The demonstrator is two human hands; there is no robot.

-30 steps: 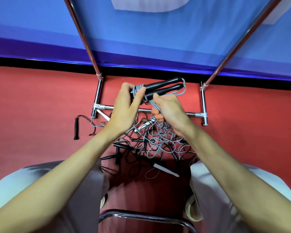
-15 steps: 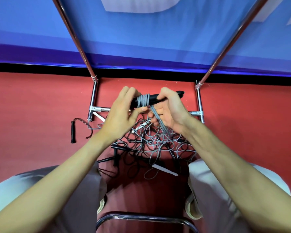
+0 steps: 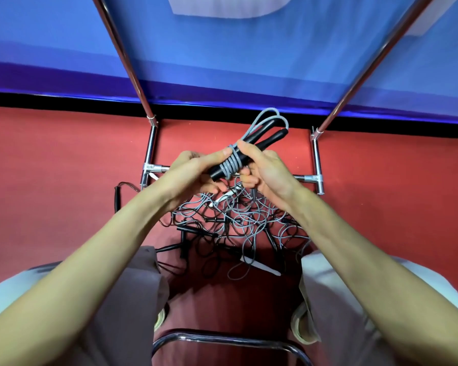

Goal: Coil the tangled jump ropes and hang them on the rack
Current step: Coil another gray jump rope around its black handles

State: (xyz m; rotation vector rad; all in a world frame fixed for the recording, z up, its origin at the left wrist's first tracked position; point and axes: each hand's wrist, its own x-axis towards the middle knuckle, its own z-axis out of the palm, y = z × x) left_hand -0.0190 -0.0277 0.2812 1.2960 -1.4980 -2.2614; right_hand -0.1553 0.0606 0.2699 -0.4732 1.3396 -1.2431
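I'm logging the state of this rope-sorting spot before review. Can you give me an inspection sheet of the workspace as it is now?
Surface: red floor, partly shadowed.
Job's things: black-handled grey rope bundle, cord wound round the handles, held up; tangled rope pile on the floor; chrome rack behind, nothing seen hanging.
Clutter: stray black handle left of the pile; white handle near the knees.
Grips: left hand and right hand both grip the bundle.
Cables: nothing seen besides ropes.
Surroundings: blue wall; chair rail below.
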